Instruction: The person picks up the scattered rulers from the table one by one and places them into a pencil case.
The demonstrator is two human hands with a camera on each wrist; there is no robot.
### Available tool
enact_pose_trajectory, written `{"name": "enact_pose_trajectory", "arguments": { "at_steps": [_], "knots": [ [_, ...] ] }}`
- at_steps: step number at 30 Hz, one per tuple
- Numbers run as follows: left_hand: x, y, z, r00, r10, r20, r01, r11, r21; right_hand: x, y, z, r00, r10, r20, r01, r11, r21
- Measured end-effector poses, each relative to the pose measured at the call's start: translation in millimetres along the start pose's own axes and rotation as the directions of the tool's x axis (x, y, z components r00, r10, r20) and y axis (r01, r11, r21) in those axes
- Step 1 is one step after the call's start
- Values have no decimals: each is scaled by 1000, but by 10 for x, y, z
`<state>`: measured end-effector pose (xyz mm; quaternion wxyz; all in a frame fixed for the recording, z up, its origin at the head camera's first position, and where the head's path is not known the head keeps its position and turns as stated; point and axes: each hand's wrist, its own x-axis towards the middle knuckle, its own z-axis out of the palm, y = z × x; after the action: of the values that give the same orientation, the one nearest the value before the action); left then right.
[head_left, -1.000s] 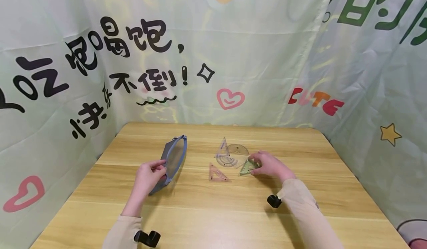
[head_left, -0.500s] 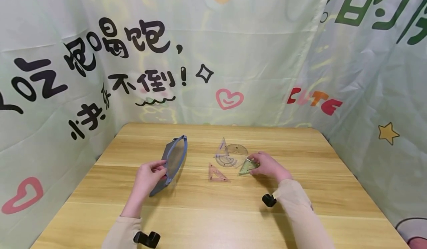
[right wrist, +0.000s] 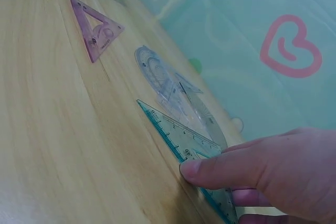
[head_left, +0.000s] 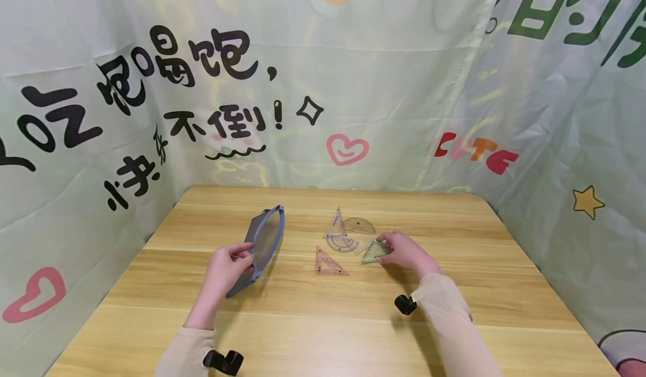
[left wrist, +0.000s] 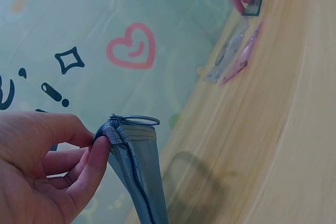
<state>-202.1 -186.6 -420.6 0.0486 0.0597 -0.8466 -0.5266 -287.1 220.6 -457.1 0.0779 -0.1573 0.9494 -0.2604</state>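
Observation:
My left hand (head_left: 228, 269) pinches the edge of a blue zip pouch (head_left: 267, 237) between thumb and fingers. The pouch stands on its side, its zipped mouth spread apart and turned to the right. In the left wrist view, the zip pull ring (left wrist: 135, 120) shows just past my fingertips. On the right, my right hand (head_left: 407, 252) pinches a green transparent set square (head_left: 372, 253), thumb on top, the other fingers partly hidden. Its pointed corner reaches left, close over the tabletop. A pink set square (head_left: 325, 271) lies flat between the two hands.
Beyond the green set square lie a clear protractor (head_left: 342, 247), a smoky protractor (head_left: 359, 224) and a purplish set square (head_left: 337, 225), overlapping. The wooden table (head_left: 323, 326) meets a printed curtain (head_left: 393, 107) at the back and sides.
My right hand and forearm have shifted slightly left, with the green set square still pinched and tilted a little flatter. My left hand and the pouch have hardly moved.

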Motion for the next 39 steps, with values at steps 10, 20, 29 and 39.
{"name": "enact_pose_trajectory", "arguments": {
  "at_steps": [10, 20, 29, 39],
  "knots": [
    [0, -6, 7, 1000, 9, 6, -9, 1000, -3, -34, 4, 3, 998, 50, -25, -49, 998, 31],
    [-21, 17, 20, 1000, 4, 26, -4, 1000, -7, -54, 4, 24, 993, 109, -43, -105, 991, 88],
    [-25, 8, 47, 999, 9, 32, -9, 1000, -7, -24, 67, 50, 993, 106, -49, -100, 989, 108],
    [-21, 5, 43, 999, 22, 29, -22, 1000, -21, -48, 62, 25, 996, 75, -37, -71, 991, 117]
  ]
}}
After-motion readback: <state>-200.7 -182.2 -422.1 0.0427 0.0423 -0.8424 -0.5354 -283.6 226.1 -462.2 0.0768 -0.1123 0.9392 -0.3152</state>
